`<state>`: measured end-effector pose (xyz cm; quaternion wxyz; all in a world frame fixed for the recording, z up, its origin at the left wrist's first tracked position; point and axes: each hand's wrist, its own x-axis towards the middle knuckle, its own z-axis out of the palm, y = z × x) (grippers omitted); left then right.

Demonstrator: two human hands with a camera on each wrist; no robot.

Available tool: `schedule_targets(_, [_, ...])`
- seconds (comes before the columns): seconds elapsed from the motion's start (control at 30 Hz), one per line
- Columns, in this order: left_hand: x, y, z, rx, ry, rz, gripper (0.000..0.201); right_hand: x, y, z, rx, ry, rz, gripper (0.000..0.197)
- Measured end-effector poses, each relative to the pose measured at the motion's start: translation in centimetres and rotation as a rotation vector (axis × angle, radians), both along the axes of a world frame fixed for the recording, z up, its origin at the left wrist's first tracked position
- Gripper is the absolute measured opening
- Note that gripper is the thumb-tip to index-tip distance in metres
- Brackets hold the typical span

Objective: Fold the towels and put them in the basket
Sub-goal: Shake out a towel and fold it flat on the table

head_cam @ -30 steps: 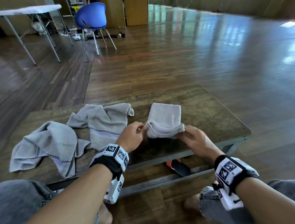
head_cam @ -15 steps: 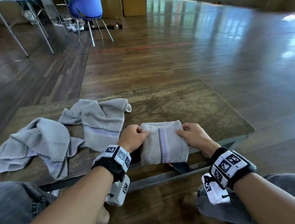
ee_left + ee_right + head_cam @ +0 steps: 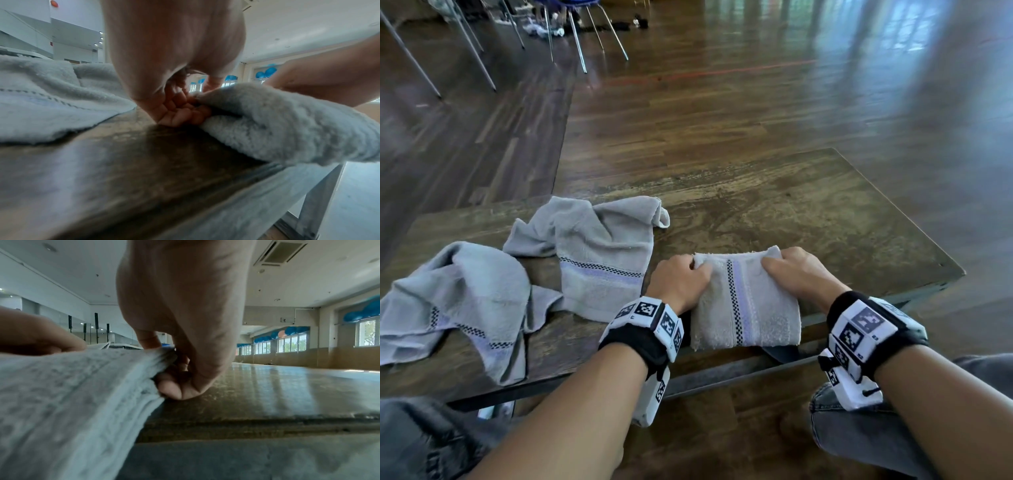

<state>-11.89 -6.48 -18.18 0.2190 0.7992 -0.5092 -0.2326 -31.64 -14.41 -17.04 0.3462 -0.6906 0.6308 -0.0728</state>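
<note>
A folded grey towel with a checkered stripe lies at the near edge of the low wooden table, its lower part hanging over the edge. My left hand grips its left far corner, and my right hand pinches its right far corner. In the left wrist view my curled fingers clamp the folded towel. In the right wrist view my thumb and fingers pinch the layered towel edge. Two unfolded grey towels lie to the left, one near and one farther left. No basket is in view.
The right and far parts of the tabletop show bare wood. A dark object sits under the table's front edge. Chair and table legs stand on the wooden floor far behind. My knees are just below the table edge.
Both hands have pulled the towel's far end toward me and over, so the striped side now faces up and the fold hangs over the near table edge.
</note>
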Motion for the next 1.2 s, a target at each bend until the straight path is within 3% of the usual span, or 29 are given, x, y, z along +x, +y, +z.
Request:
schedule_targets(0.2, [-0.1, -0.2, 0.4, 0.048, 0.016, -0.029, 0.045, -0.1, 0.1, 0.2, 0.005, -0.009, 0.000, 0.054])
schedule_targets(0.33, [-0.2, -0.4, 0.3, 0.027, -0.019, -0.005, 0.031, -0.4, 0.1, -0.2, -0.020, -0.024, -0.009, 0.049])
schedule_targets(0.47, [0.4, 0.0, 0.3, -0.094, 0.061, -0.065, 0.028, -1.2, -0.2, -0.6, -0.061, -0.076, -0.002, 0.026])
schedule_targets(0.63, [1.3, 0.1, 0.5, -0.204, 0.035, -0.152, 0.013, -2.1, 0.6, -0.8, -0.255, -0.218, 0.034, 0.027])
schedule_targets(0.83, [1.2, -0.5, 0.8, -0.361, -0.030, -0.202, 0.016, -2.0, -0.1, -0.4, -0.405, -0.148, 0.195, 0.009])
schedule_targets(1.0, [1.2, -1.3, 1.0, -0.273, -0.082, -0.322, 0.011, -1.3, -1.2, 0.6, -0.445, -0.150, 0.339, 0.012])
schedule_targets(1.2, [1.2, -2.5, 1.1, -0.179, -0.077, -0.253, 0.012, -0.8, -2.2, 0.4, -0.419, -0.152, 0.291, 0.015])
